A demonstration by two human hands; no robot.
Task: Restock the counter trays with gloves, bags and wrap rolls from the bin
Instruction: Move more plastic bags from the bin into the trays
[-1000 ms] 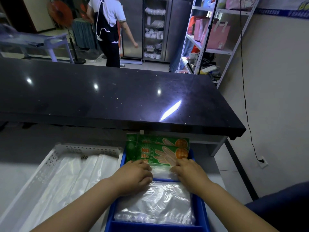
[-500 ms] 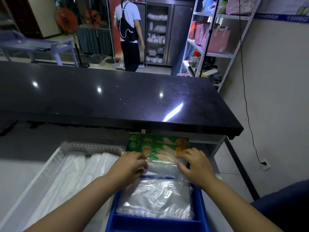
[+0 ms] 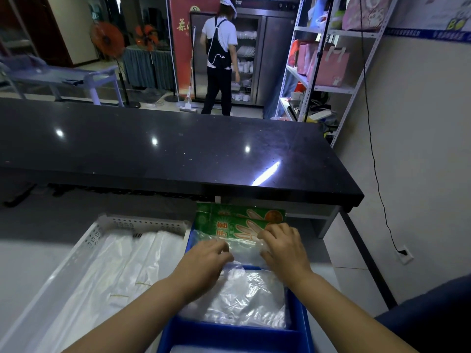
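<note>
Green printed glove packs (image 3: 239, 220), two of them overlapping, stand at the far end of a blue plastic tray (image 3: 229, 337) on the lower work surface, just under the lip of a long black polished counter (image 3: 153, 154). In front of the packs, two bare hands work on one clear crinkled plastic packet (image 3: 246, 252) held above the tray. The left hand (image 3: 204, 263) has its fingers curled and bunched together, the tips pinching the packet's left edge. The right hand (image 3: 283, 248) has its fingers bent and close together, nipping the packet's right upper edge against the thumb; its knuckles cover part of the nearer green pack. Beneath the hands a flat stack of clear film packets (image 3: 244, 299) fills the middle of the blue tray; how many lie in it cannot be counted. One white perforated plastic tray (image 3: 142, 221) sits touching the blue tray's left side and holds translucent white plastic bags (image 3: 114, 271) laid lengthwise. Beyond the counter one person in a dark apron (image 3: 219, 59) stands facing a steel cabinet, beside a white metal shelf rack (image 3: 328, 87) with pink bags.
</note>
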